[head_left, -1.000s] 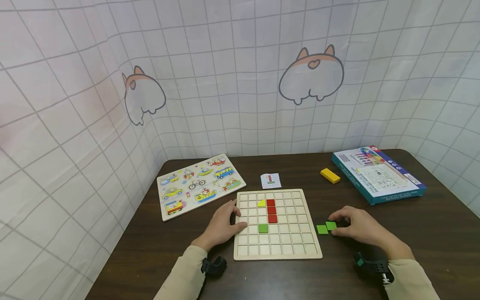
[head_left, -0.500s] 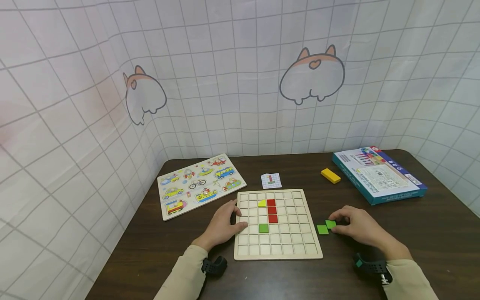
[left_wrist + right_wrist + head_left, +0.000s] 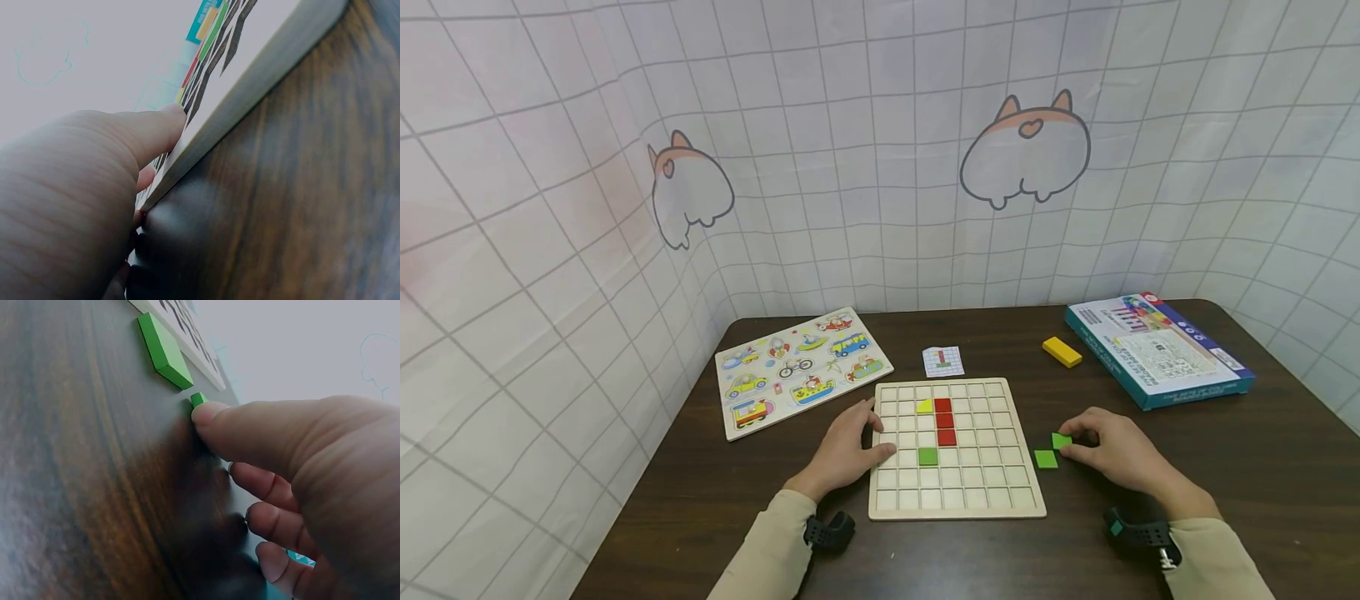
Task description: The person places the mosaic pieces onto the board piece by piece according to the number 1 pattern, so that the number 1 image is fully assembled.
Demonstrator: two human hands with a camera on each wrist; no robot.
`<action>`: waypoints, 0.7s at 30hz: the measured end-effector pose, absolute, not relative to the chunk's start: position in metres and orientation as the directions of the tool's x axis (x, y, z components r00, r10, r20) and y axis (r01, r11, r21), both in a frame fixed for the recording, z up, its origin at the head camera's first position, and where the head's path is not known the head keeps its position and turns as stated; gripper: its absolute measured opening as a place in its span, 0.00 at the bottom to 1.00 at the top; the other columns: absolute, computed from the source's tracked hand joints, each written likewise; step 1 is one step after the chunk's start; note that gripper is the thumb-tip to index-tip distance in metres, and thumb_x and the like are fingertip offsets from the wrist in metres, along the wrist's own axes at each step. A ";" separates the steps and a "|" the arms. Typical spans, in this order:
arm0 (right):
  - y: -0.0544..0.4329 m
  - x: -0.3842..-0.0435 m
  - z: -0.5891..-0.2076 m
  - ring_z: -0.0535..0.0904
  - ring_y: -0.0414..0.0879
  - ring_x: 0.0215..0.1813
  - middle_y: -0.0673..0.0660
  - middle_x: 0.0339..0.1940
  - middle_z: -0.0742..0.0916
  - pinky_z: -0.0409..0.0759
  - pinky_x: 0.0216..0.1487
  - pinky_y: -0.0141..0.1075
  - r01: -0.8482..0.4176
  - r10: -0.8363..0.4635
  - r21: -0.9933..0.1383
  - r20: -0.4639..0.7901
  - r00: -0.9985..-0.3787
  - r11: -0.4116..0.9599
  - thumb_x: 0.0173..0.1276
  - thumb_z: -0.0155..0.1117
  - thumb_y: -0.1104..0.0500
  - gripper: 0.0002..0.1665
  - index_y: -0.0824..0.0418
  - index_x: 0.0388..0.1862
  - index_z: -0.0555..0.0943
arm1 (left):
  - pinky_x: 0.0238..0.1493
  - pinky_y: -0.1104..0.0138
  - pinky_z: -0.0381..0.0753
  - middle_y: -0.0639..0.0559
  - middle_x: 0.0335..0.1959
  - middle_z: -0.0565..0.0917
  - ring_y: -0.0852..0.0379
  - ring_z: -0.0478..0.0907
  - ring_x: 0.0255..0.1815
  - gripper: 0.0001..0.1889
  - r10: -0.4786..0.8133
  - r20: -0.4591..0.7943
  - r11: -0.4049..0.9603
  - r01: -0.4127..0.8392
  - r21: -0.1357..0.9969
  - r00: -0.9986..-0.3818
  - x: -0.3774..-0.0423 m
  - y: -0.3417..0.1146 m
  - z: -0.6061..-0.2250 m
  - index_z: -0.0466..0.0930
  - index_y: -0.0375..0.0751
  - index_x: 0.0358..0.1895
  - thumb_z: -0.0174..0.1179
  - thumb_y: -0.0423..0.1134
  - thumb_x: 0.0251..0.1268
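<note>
A pale wooden grid board (image 3: 972, 480) lies on the table. My left hand (image 3: 842, 450) grips its left edge, thumb on top and fingers along the side. Set in the board's cells are several red squares (image 3: 944, 421), a yellow piece (image 3: 924, 407) and a green square (image 3: 928, 456). Right of the board, my right hand (image 3: 1112, 448) pinches a green square tile (image 3: 1061, 441) between thumb and forefinger. That tile is mostly behind the thumb in the right wrist view. A second green tile (image 3: 1046, 459) lies flat between it and the board, also seen in the right wrist view.
A small pattern card (image 3: 942, 362) lies behind the board. A vehicle picture puzzle (image 3: 801, 372) is at the back left. A yellow block (image 3: 1062, 352) and a flat teal box (image 3: 1157, 348) lie at the back right. A white checked curtain (image 3: 865, 208) surrounds the table (image 3: 955, 567).
My right hand's fingertips have shifted slightly away from me with the green tile, which now sits farther from the other loose green tile. My left hand stays on the board.
</note>
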State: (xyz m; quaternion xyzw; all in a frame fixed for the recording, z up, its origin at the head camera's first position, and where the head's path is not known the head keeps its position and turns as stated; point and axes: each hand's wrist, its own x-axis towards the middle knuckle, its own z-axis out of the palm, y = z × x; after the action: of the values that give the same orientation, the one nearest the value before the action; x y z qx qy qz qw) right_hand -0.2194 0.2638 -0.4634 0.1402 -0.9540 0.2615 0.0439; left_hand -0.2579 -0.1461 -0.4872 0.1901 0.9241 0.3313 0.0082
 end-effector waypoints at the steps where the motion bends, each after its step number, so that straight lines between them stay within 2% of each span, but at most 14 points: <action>1: 0.264 -0.220 -0.464 0.72 0.43 0.35 0.49 0.37 0.83 0.72 0.35 0.36 -0.289 -0.242 -0.486 0.158 -0.957 0.825 0.60 0.73 0.56 0.11 0.56 0.41 0.85 | 0.73 0.47 0.55 0.45 0.75 0.62 0.45 0.53 0.77 0.15 0.357 0.111 0.708 0.346 0.616 -0.928 -0.258 -0.146 -0.487 0.72 0.49 0.41 0.66 0.50 0.62; 7: 0.263 -0.221 -0.464 0.71 0.43 0.35 0.49 0.39 0.84 0.72 0.35 0.35 -0.282 -0.230 -0.492 0.164 -0.959 0.824 0.62 0.72 0.55 0.12 0.56 0.44 0.85 | 0.73 0.47 0.54 0.45 0.75 0.62 0.45 0.53 0.77 0.15 0.355 0.108 0.714 0.344 0.610 -0.929 -0.257 -0.146 -0.487 0.72 0.49 0.41 0.66 0.50 0.62; 13: 0.259 -0.221 -0.463 0.75 0.44 0.38 0.53 0.44 0.86 0.77 0.40 0.41 -0.295 -0.221 -0.498 0.202 -0.954 0.816 0.63 0.71 0.54 0.14 0.57 0.46 0.85 | 0.73 0.47 0.54 0.45 0.75 0.62 0.45 0.53 0.77 0.15 0.357 0.105 0.714 0.344 0.611 -0.928 -0.258 -0.146 -0.487 0.72 0.50 0.41 0.66 0.51 0.62; 21: 0.246 -0.220 -0.463 0.70 0.41 0.30 0.51 0.38 0.84 0.68 0.27 0.31 -0.316 -0.208 -0.504 0.259 -0.943 0.804 0.62 0.72 0.53 0.18 0.59 0.49 0.85 | 0.73 0.47 0.55 0.45 0.75 0.62 0.45 0.53 0.77 0.14 0.357 0.109 0.712 0.346 0.612 -0.928 -0.259 -0.146 -0.487 0.72 0.50 0.41 0.66 0.50 0.62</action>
State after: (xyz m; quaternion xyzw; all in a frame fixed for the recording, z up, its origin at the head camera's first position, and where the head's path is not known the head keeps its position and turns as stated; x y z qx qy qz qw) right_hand -0.2202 0.2464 -0.4625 0.1387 -0.9449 0.2807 0.0960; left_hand -0.2585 -0.1460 -0.4873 0.1898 0.9251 0.3288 0.0085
